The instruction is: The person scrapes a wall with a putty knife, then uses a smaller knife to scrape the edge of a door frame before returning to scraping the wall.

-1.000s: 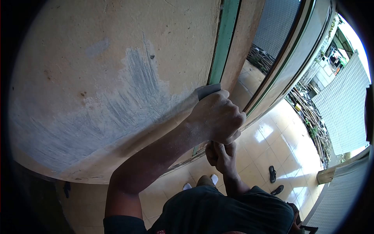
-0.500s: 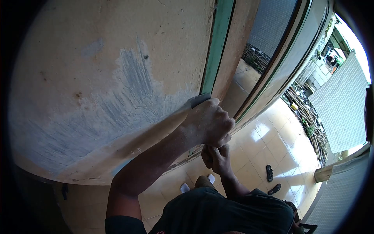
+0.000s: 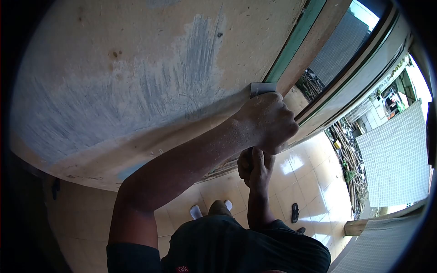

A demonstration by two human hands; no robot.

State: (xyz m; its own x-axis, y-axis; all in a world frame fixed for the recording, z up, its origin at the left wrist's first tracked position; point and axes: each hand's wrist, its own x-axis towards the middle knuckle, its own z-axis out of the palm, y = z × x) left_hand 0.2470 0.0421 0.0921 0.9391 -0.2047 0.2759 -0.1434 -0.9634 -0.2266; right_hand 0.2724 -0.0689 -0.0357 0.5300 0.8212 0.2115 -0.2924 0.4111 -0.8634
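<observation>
My left hand, dusty and closed in a fist, reaches across in front of me. It grips a scraper whose flat grey blade sticks out above the knuckles; the handle is hidden in the fist. The blade lies against the wall beside the green frame strip. My right hand is closed just below the left one. Whatever it may hold is hidden from view. Grey scraped streaks cover much of the cream wall.
A glass pane in a wooden frame stands right of the green strip. Below is a shiny tiled floor with dark sandals. Stacked sticks and a white mesh sheet are farther right.
My view has shifted, so the wall and floor sit differently in it. The scraper blade stays low by the green strip, now turned flatter to my view. Both hands remain closed.
</observation>
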